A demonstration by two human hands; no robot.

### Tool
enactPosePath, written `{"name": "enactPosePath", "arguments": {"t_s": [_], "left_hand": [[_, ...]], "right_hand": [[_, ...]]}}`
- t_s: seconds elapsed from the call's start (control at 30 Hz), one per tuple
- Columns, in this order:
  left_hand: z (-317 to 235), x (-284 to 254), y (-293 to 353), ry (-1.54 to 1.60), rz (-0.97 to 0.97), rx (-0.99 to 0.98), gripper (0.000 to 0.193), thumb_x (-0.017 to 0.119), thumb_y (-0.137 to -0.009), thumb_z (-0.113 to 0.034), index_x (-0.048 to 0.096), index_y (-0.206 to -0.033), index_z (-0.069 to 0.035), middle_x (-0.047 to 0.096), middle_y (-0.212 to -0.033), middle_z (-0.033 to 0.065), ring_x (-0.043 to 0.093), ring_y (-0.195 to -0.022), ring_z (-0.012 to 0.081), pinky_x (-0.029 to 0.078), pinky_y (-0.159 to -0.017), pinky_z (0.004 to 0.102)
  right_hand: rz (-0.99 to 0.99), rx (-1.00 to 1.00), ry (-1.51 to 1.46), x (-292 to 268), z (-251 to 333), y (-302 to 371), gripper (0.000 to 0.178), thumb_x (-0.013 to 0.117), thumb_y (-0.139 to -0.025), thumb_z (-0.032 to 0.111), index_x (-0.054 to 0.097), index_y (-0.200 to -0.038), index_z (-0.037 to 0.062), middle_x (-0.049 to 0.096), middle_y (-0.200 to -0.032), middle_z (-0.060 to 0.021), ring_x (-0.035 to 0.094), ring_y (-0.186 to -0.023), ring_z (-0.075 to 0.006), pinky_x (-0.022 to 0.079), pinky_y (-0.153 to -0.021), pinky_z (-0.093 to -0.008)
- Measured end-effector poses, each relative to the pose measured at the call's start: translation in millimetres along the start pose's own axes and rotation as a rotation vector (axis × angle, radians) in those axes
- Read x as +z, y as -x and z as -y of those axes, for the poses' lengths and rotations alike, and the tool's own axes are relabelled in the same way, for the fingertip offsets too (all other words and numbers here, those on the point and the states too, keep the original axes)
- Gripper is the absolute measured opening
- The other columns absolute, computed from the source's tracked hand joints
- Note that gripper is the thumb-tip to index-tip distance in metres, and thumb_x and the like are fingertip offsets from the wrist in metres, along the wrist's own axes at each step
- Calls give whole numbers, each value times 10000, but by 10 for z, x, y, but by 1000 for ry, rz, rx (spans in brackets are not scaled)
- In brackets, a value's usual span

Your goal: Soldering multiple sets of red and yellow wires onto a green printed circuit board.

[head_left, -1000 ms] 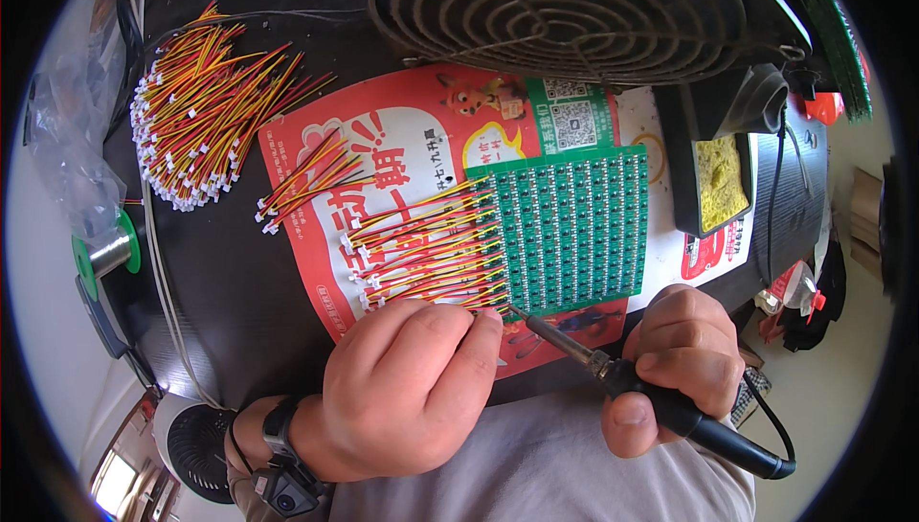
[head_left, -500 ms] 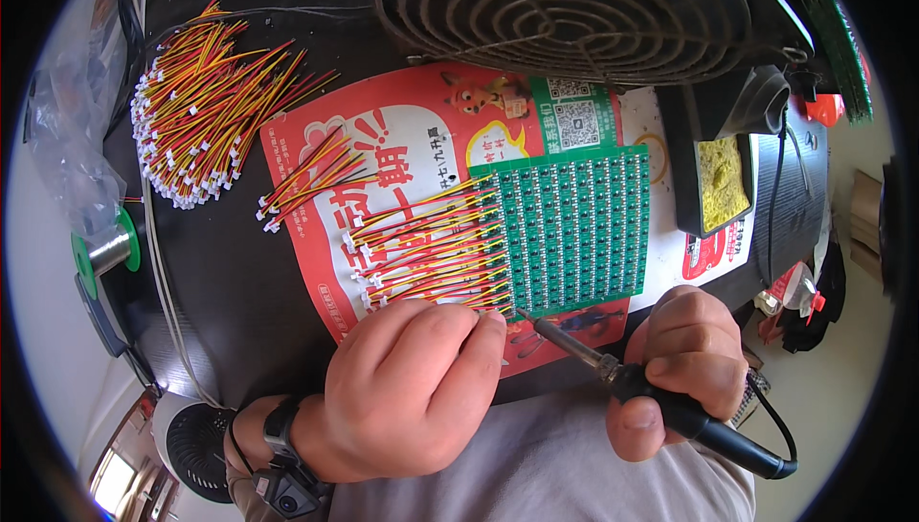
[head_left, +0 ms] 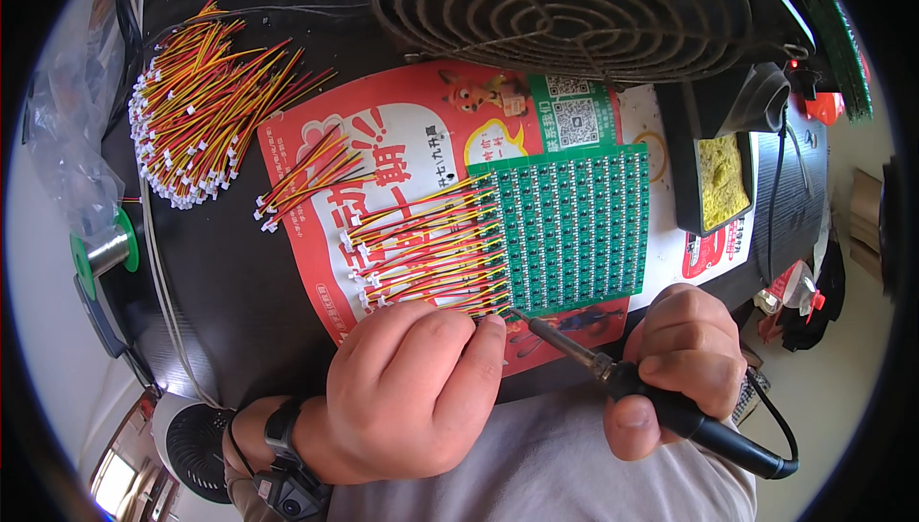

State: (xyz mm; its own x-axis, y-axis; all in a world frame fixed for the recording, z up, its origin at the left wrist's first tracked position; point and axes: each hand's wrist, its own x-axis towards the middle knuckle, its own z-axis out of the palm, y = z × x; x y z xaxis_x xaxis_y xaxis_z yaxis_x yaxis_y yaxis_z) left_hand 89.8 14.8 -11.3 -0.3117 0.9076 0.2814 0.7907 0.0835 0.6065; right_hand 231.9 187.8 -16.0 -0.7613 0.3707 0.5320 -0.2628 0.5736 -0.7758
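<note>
A green circuit board panel (head_left: pixel 574 230) lies on a red and white printed sheet. Red, yellow and black wire leads (head_left: pixel 431 252) with white plugs run from its left edge in a row. My left hand (head_left: pixel 412 378) pinches at the panel's lower left corner, its thumb and finger closed around the end of the lowest lead, mostly hidden. In my right hand (head_left: pixel 684 369) is a soldering iron (head_left: pixel 675 417), gripped by its black handle. The iron's tip touches or nearly touches the board's corner, right beside my left fingertips.
A big pile of wire leads (head_left: pixel 191 120) lies at the far left, a smaller bunch (head_left: pixel 311 182) on the sheet (head_left: pixel 321 268). A solder spool (head_left: pixel 110 252) stands left. A fan grille (head_left: pixel 555 19) covers the back; a stand with yellow sponge (head_left: pixel 723 182) sits right.
The soldering iron's tip has shifted very slightly to the left, closer to my left fingertips. Otherwise both hands stay almost in place.
</note>
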Motion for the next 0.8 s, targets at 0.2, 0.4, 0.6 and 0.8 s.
{"name": "enactPosePath", "arguments": {"t_s": [0.2,0.4,0.6,0.8], "left_hand": [[7,9,0,-5,6,0,189,723,-684,104,686,-869,93,593,-774,127,597,-634,269,517,-566,366],[4,9,7,-2,3,1,193,728,-686,103,687,-874,92,590,-781,127,599,-639,270,518,-570,369],[5,12,11,-8,3,0,202,732,-679,103,690,-875,89,590,-784,127,601,-647,270,519,-571,370],[18,7,9,-4,2,5,214,736,-662,102,692,-871,83,592,-785,125,600,-646,272,523,-576,372]], "right_hand": [[34,5,-7,-20,-9,-6,315,791,-751,172,567,-893,3,521,-570,-30,462,-441,-173,336,-383,-293],[-3,-37,-9,-35,-21,18,310,790,-763,180,570,-887,-1,517,-570,-29,465,-445,-170,338,-385,-294],[-47,-18,-2,2,-12,28,305,790,-765,182,571,-868,-3,510,-558,-28,458,-433,-167,332,-382,-294],[-49,-17,-7,11,-19,27,306,793,-759,181,574,-870,-2,509,-548,-25,454,-427,-165,327,-378,-292]]}}
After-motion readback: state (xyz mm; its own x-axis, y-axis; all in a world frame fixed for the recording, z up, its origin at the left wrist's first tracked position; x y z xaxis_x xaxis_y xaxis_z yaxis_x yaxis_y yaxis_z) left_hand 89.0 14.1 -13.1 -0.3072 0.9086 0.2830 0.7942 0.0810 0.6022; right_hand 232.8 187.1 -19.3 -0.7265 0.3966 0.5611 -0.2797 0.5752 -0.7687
